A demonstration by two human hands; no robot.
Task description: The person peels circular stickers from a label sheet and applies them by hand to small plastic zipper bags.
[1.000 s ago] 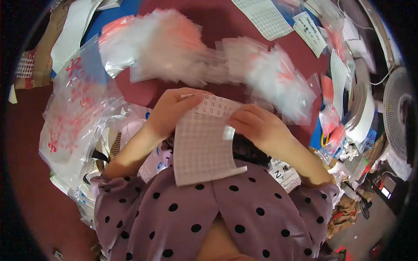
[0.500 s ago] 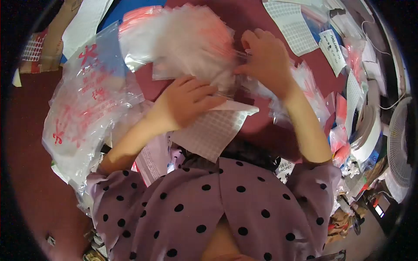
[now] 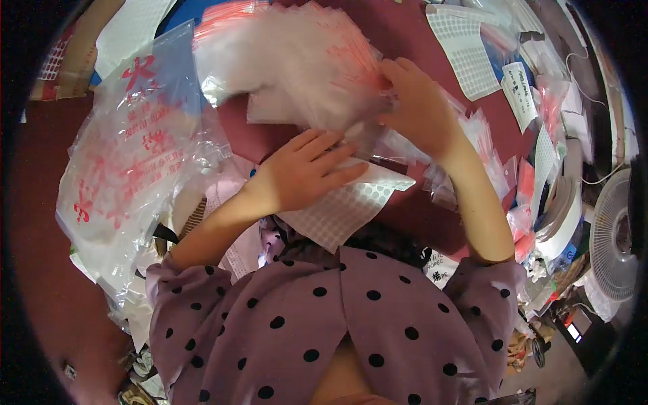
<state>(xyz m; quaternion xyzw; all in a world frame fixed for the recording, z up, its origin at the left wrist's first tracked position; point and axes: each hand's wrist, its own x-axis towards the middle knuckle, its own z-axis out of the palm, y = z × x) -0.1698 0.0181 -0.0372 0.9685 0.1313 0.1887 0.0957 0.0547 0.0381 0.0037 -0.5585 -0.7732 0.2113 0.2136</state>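
My left hand (image 3: pixel 307 169) lies with fingers spread over a white sheet of round stickers (image 3: pixel 344 212), its palm over the sheet's upper left part. A small clear plastic bag (image 3: pixel 364 131), blurred, lies just beyond those fingertips. My right hand (image 3: pixel 420 111) is at the right edge of a big pile of clear zip bags (image 3: pixel 297 64) with red tops. Its fingers and thumb are closed on the edge of a zip bag, partly smeared by motion. More zip bags (image 3: pixel 479 145) lie to the right of my right forearm.
A large clear plastic bag with red print (image 3: pixel 135 148) lies on the left. Other sticker sheets (image 3: pixel 462 50) lie at the back right. A handwritten label (image 3: pixel 518 94), rolls, packs and a white fan (image 3: pixel 613 233) crowd the right side. Cardboard (image 3: pixel 81 61) stands at back left.
My right hand has moved slightly toward me, and its fingers have come closer to the pile's edge. My left hand has shifted a little right, with the fingers spread wider over the sticker sheet.
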